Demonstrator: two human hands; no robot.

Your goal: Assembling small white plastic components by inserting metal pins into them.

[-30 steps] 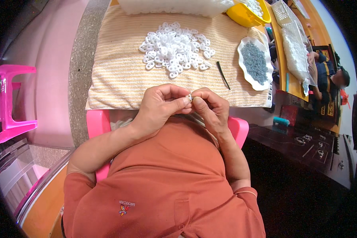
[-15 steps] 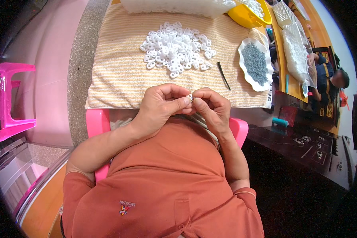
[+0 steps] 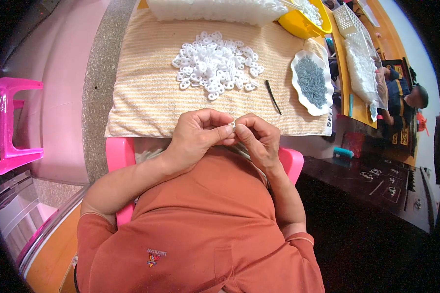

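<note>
While a striped towel point(image 3: 146, 93) is lying spread out, a heap of white pieces point(image 3: 212, 66) is resting on it

Near the towel's front edge, left hand point(image 3: 195, 136) and right hand point(image 3: 260, 143) are pinching, thumbs against fingers. A scalloped dish point(image 3: 309, 106) is holding grey bits point(image 3: 312, 80) on the right. A dark strip point(image 3: 272, 97) is lying left of it. Gripped by both hands, a small pale piece point(image 3: 232, 125) is showing, partly hidden.

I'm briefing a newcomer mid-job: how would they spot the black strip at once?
Start at the big striped towel. On its right half, just beyond the right hand, the black strip lies between the heap of white pieces and the wavy-rimmed dish. Slim and slightly curved, it is the only loose black item there.
</note>
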